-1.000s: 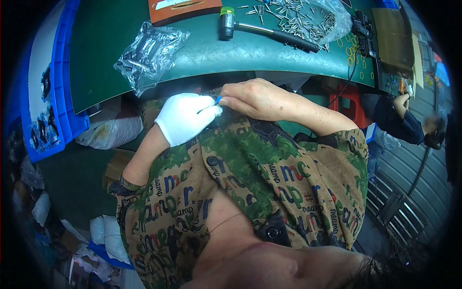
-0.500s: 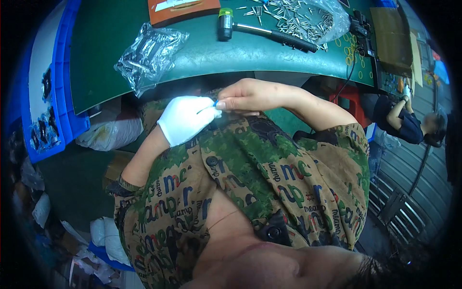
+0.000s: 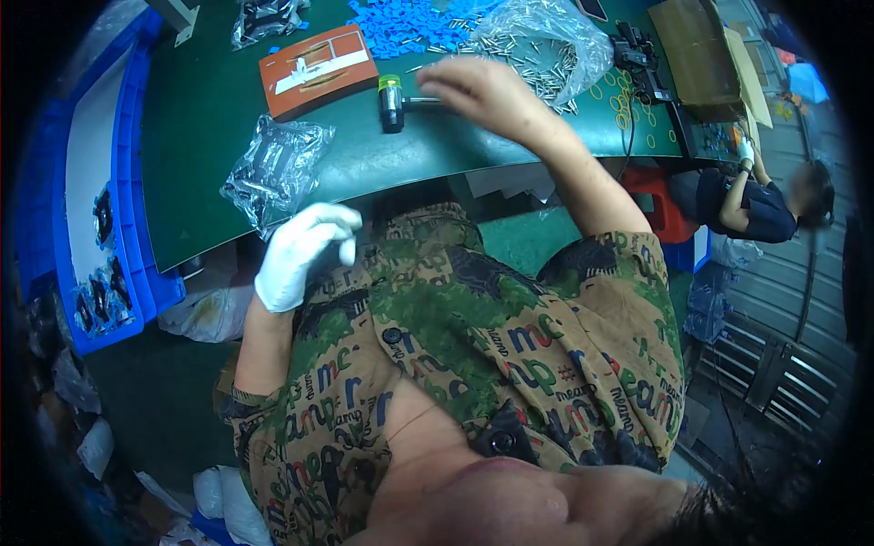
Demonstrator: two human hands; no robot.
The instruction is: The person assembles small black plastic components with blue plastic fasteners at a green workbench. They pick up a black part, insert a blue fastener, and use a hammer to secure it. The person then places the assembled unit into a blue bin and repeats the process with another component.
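Note:
My left hand point(image 3: 305, 252), in a white glove, hovers in front of my shirt by the table's near edge. Its fingers are loosely bent and apart, and I see nothing in them. Bare and stretched out over the table, my right hand point(image 3: 482, 96) has loosely bent fingers with nothing visible between them. It covers part of the handle of a mallet point(image 3: 391, 105) with a black head and yellow-green cap. Beyond it lie a heap of small blue pieces point(image 3: 401, 27) and many pointed metal pieces point(image 3: 555, 68), partly in a clear plastic bag point(image 3: 587, 55).
An orange box point(image 3: 319, 73) and clear-wrapped dark parts point(image 3: 278, 173) lie on the green table point(image 3: 200, 155). Yellow rings point(image 3: 624, 114) are scattered at the right. A blue tray point(image 3: 127, 209) stands left. Another person point(image 3: 751, 196) works at far right, near a cardboard box point(image 3: 696, 59).
My hands were together at a small blue piece and have parted. The right moved forward over the table; the left shifted left and lower. The view has shifted, bringing the blue heap into sight.

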